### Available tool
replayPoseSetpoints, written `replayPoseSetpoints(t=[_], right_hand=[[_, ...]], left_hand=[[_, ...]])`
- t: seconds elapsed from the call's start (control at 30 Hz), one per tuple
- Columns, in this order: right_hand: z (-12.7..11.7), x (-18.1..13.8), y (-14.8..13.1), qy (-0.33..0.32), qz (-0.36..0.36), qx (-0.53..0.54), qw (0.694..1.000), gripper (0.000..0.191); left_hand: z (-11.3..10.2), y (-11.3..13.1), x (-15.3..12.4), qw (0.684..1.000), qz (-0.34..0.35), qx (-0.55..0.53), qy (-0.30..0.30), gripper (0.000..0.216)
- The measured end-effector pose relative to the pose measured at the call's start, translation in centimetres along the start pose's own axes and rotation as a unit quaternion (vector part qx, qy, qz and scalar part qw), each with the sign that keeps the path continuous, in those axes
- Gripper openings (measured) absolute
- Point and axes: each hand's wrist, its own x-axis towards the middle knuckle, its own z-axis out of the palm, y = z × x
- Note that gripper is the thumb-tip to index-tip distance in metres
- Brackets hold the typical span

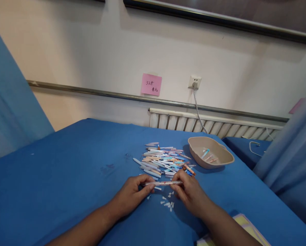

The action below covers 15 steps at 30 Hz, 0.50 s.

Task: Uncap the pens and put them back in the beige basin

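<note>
2 blue curtains (pixel 13 92) flank a wall (pixel 104 51) with a pink note (pixel 151 84), socket (pixel 197 81) and radiator (pixel 216 127).

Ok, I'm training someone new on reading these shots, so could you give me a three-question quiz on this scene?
1. True or false: the left hand lies flat on the blue table, holding nothing.
2. What stands just right of the pen pile? a) a metal cup b) a beige basin c) a stack of books
3. Do the small white pieces lie nearer the person than the pen pile, or beyond it?

Key: 1. False; it and the right hand hold a pen between them. 2. b. 3. Nearer the person.
</note>
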Motion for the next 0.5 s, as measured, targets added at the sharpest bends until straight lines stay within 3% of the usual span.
replayPoseSetpoints(t=[0.27, 0.5], right_hand=[[0.65, 0.34, 0.32, -0.029, 0.054, 0.063, 0.996, 0.027], [0.55, 0.05, -0.11, -0.069, 0.047, 0.071, 0.994, 0.026]], left_hand=[[0.06, -0.14, -0.06, 1.0, 0.01, -0.011, 0.021, 0.017], [0.47, -0.43, 0.18, 0.992, -0.036, -0.118, -0.014, 0.026]])
